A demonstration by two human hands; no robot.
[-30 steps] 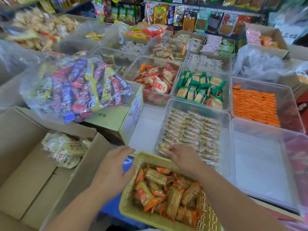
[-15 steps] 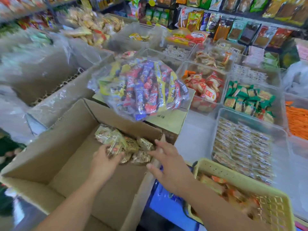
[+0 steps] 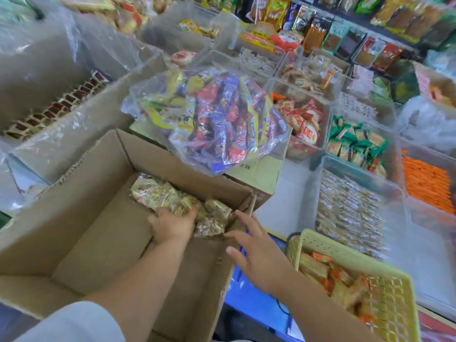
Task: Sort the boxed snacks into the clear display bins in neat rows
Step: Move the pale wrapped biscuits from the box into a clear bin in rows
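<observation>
The left hand [image 3: 172, 224] is reached down into an open cardboard box [image 3: 98, 223]; its fingers are curled into a pile of pale yellow wrapped snacks [image 3: 158, 193], and a clump of them is gripped; the thumb is laid on the near side of the pile. The pile is heaped in the far right corner of the box, against its walls. The right hand [image 3: 257, 253] is held over the right wall of the box, just beside the pile; its fingers are spread and straight, and nothing is held; whether the packets are touched by its fingertips cannot be told. The two hands are apart but near each other. A white sleeve [image 3: 74, 322] is seen on the left arm.

Behind the box a clear bag of mixed colourful packets [image 3: 217, 119] is laid on a closed carton [image 3: 259, 174]. To the right a clear bin [image 3: 318, 191] is filled with small packets [image 3: 350, 208] set in neat rows; beyond it further bins are filled with green packs [image 3: 355, 144], red packs [image 3: 303, 119] and orange packs [image 3: 424, 186]. Nearest the person, on the right, a yellow basket [image 3: 340, 250] is loaded with orange-ended packets [image 3: 328, 270].
</observation>
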